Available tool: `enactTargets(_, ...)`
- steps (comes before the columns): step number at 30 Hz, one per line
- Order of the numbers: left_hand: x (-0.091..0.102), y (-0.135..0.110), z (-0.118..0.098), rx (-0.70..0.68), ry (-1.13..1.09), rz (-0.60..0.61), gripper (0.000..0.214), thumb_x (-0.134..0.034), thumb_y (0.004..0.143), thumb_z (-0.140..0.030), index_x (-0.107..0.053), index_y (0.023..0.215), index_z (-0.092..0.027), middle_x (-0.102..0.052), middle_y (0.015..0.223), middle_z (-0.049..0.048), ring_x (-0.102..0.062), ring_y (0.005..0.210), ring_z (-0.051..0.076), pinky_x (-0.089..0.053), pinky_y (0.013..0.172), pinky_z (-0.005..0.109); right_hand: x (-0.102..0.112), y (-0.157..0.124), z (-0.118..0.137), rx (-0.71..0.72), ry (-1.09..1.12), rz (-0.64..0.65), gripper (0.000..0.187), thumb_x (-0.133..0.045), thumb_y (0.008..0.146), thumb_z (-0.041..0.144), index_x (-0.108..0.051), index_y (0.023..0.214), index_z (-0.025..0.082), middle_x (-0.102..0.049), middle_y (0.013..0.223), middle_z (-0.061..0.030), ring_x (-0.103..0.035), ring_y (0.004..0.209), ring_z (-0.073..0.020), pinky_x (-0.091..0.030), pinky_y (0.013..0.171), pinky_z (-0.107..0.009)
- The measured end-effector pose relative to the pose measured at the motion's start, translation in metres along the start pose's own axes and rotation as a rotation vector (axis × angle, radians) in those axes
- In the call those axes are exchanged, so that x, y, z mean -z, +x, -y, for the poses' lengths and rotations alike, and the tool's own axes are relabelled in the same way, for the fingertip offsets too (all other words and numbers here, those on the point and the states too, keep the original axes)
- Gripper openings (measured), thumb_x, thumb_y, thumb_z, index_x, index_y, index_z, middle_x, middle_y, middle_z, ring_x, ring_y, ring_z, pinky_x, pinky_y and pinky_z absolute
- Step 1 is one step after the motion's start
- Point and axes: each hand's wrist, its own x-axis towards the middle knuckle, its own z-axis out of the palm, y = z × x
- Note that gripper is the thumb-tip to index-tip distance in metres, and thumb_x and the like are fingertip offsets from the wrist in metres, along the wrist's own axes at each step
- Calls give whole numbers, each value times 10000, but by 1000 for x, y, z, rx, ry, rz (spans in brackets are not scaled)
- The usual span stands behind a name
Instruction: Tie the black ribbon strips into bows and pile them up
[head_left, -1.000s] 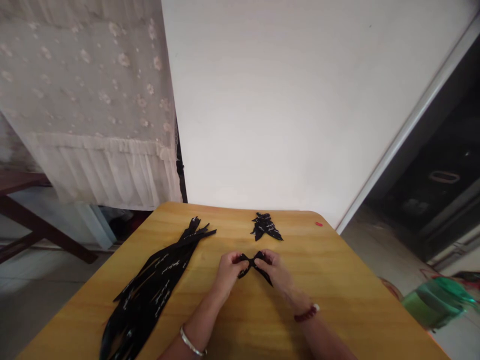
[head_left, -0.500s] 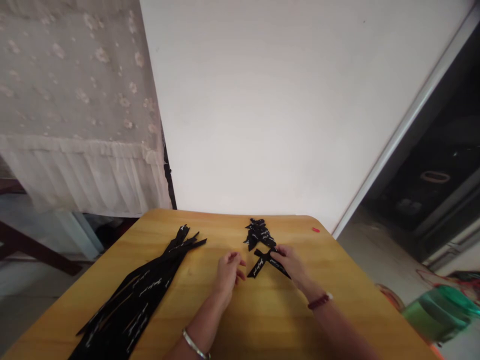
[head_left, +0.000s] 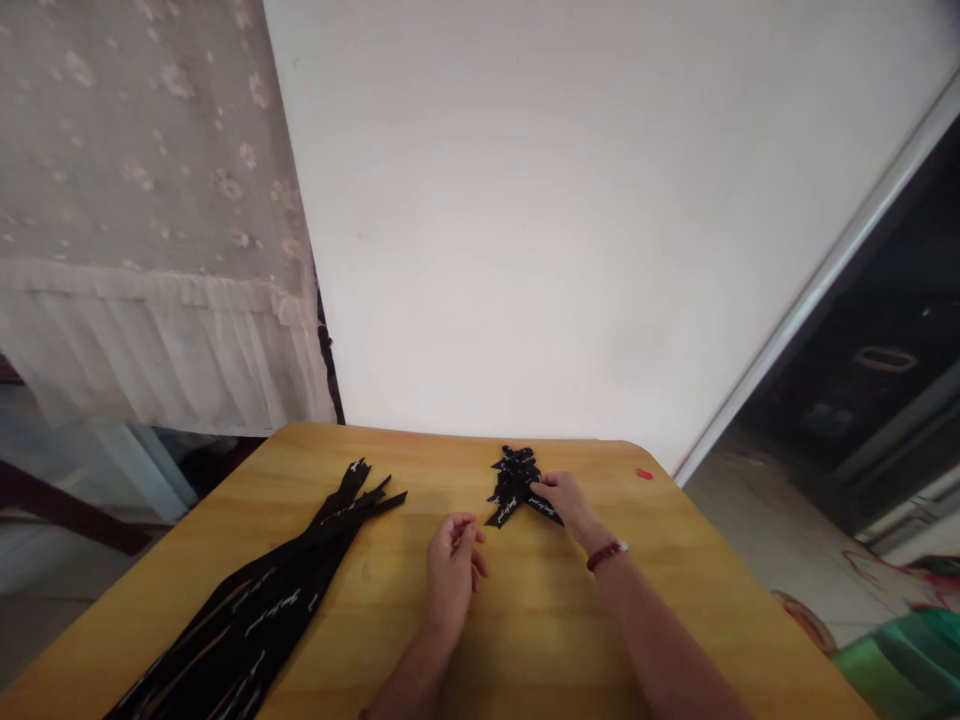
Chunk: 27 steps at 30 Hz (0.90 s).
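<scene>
My right hand [head_left: 566, 505] pinches one side of a black ribbon bow [head_left: 550, 513] with white lettering and lays it against the near end of a small pile of similar ribbon bows [head_left: 516, 465]. Its two tails spread toward me, and where it meets the pile the black pieces merge. To the left, my left hand [head_left: 454, 565] hovers low over the table with loosely curled fingers, partly apart, and nothing visible in them. Further left lies a bundle of long black ribbons [head_left: 277, 590] with white script, its cut ends fanned out toward the back.
The wooden table [head_left: 390, 620] stands against a white panel [head_left: 487, 220]. A small red object [head_left: 644, 474] lies near its back right corner. A lace curtain [head_left: 150, 200] hangs at the left. Beyond the right edge is a green container [head_left: 900, 655], partly cut off.
My right hand has carried the bow away from me, from just in front of the pile onto its near end. My left hand stays near the same place, and the view has shifted slightly.
</scene>
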Motion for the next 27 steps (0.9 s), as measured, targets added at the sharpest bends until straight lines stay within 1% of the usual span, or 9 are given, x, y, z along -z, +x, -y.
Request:
enactTargets(3, -3, 0, -2, -117, 96, -50, 269, -443, 692, -404, -493, 814, -170, -546, 682, 17, -509, 467, 94, -348, 365, 180, -1, 5, -5, 5, -68, -38, 236, -546, 539, 234, -424, 348, 167, -305, 314, 85, -286, 341, -56, -171, 381, -205)
enactTargets(5, -7, 2, -5, -237, 174, -61, 247, -419, 721, -373, -519, 828, -174, -584, 777, 55, -557, 687, 149, -434, 578, 233, 0, 7, -8, 10, -115, -53, 243, -543, 543, 232, -416, 345, 171, -289, 316, 86, -273, 341, -55, -163, 384, -208)
enactTargets(9, -20, 14, -4, -391, 400, 5, 305, -362, 754, -289, -516, 982, -156, -528, 1068, 104, -447, 1023, 196, -292, 904, 319, 4, 10, -12, 20, -215, -83, 229, -551, 543, 221, -435, 353, 172, -332, 328, 67, -319, 354, -73, -199, 392, -216)
enactTargets(13, -33, 22, 2, -383, 781, 142, 447, -314, 765, -255, -386, 1163, -65, -359, 1248, 156, -241, 1186, 232, -189, 961, 366, 14, 6, -9, 55, -311, -148, 163, -546, 593, 271, -540, 478, 156, -500, 444, -7, -464, 467, -143, -293, 464, -250)
enactTargets(17, -42, 22, 0, -452, 1104, 254, 530, -280, 771, -285, -234, 1253, -68, -205, 1328, 129, -90, 1226, 245, -103, 966, 441, 21, -10, 1, 159, -403, -175, 269, -408, 738, 325, -598, 809, 148, -611, 760, -107, -533, 751, -217, -351, 656, -311)
enactTargets(19, -45, 22, -4, -545, 1209, 341, 600, -287, 759, -353, -165, 1273, -68, -126, 1347, 120, -21, 1231, 244, -57, 964, 468, 20, -19, 3, 337, -552, -61, 353, -338, 786, 345, -518, 1035, 171, -548, 1041, -120, -438, 1007, -230, -311, 803, -346)
enactTargets(21, -48, 26, -6, -617, 1297, 432, 699, -295, 728, -450, -123, 1280, -58, -71, 1353, 121, 27, 1229, 250, -18, 956, 491, 18, -27, 2, 392, -704, 76, 437, -287, 802, 400, -376, 1187, 212, -401, 1232, -78, -245, 1172, -231, -211, 900, -426)
enactTargets(24, -51, 35, -3, -642, 1408, 516, 843, -291, 656, -584, -94, 1282, -55, -71, 1352, 132, 39, 1227, 261, 26, 946, 512, 13, -34, -4, 343, -876, 234, 517, -197, 803, 470, -190, 1269, 248, -220, 1334, -23, -52, 1227, -223, -80, 918, -536)
enactTargets(27, -50, 45, 7, -588, 1483, 556, 883, -258, 627, -633, -75, 1285, -73, -79, 1350, 134, 7, 1227, 272, 23, 937, 533, 9, -34, -9, 298, -964, 293, 533, -127, 804, 475, -94, 1285, 248, -117, 1358, 3, 23, 1230, -215, -37, 908, -572)
